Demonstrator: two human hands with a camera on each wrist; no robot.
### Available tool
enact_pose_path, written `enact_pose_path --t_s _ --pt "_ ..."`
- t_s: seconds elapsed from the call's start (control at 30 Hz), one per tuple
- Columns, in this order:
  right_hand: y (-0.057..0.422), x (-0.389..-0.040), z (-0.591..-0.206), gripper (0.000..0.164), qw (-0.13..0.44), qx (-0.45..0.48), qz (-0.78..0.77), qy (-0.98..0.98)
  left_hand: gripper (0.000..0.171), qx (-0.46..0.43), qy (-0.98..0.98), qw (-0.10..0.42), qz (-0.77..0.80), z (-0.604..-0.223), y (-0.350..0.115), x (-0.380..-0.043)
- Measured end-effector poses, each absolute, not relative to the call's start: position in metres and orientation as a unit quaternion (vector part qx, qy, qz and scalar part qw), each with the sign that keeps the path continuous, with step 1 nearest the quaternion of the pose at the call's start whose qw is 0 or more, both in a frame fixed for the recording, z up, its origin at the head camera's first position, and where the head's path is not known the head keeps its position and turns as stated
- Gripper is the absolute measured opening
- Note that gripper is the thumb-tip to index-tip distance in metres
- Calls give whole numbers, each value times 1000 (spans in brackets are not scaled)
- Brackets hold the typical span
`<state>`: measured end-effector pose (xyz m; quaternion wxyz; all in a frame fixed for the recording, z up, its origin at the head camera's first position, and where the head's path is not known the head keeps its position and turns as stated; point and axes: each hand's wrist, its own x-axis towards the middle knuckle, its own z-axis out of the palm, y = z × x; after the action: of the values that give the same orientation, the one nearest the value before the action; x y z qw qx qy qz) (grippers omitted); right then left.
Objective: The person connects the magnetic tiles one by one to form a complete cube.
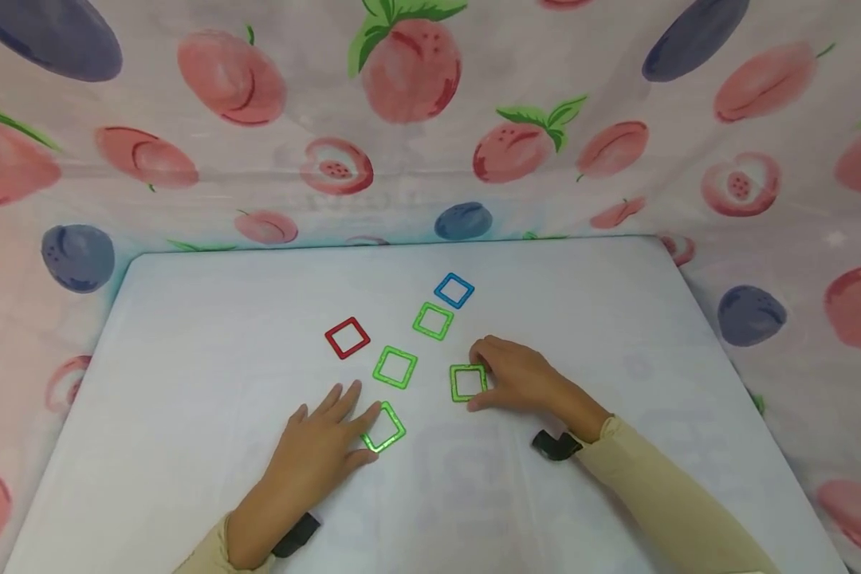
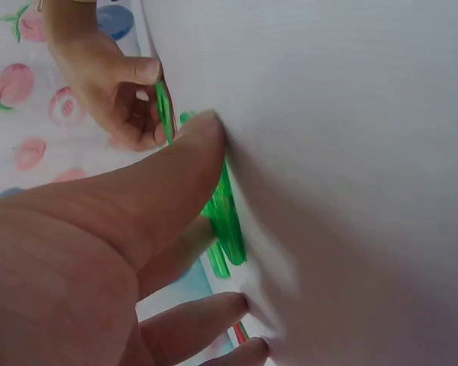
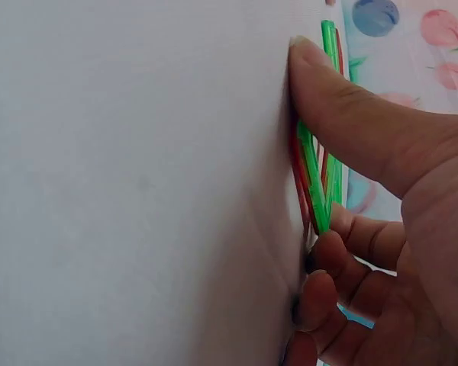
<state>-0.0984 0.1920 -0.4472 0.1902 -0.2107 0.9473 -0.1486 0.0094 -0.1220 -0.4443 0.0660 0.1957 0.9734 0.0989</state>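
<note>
My left hand [image 1: 312, 458], fingers spread low over the table, pinches a green square frame [image 1: 396, 418] between thumb and index finger at its left and near corners. Seen in the left wrist view, the thumb lies across that green piece [image 2: 227, 225]. To the right, my right hand [image 1: 520, 375] grips another green square frame [image 1: 454, 384] by its right side, thumb at the near edge and index finger at the far edge. The right wrist view shows this green frame [image 3: 311, 164] edge-on, with a red edge beside it; the other fingers curl below.
Beyond the hands lie a red square frame [image 1: 334, 347], two more green frames [image 1: 389, 382] and a blue frame [image 1: 446, 300], the last farthest back. The white table [image 1: 222, 319] backs onto a fruit-print cloth [image 1: 416, 159]. Black bands [image 1: 556, 446] sit at both wrists.
</note>
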Motion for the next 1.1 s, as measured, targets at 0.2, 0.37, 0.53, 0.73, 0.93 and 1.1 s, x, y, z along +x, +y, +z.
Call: enact_pose_path --t_s 0.2,0.37,0.53,0.73,0.93,1.1 --pt "198 -106 -450 53 198 -215 -151 944 65 209 968 94 106 -442 -107 -4" --pt "208 -109 -450 34 213 -240 -210 923 64 191 965 126 129 -442 -95 -10" --pt "212 -110 -445 28 267 -214 -314 886 63 176 967 127 137 -443 -83 -16" --pt "214 -109 -441 30 340 -165 -412 829 65 150 967 149 144 -446 -74 -25" --pt "210 -105 -439 31 343 -134 -467 804 66 136 963 170 161 -448 -71 -32" --pt "203 -99 -434 30 344 -95 -487 797 64 134 957 184 181 -447 -69 -34"
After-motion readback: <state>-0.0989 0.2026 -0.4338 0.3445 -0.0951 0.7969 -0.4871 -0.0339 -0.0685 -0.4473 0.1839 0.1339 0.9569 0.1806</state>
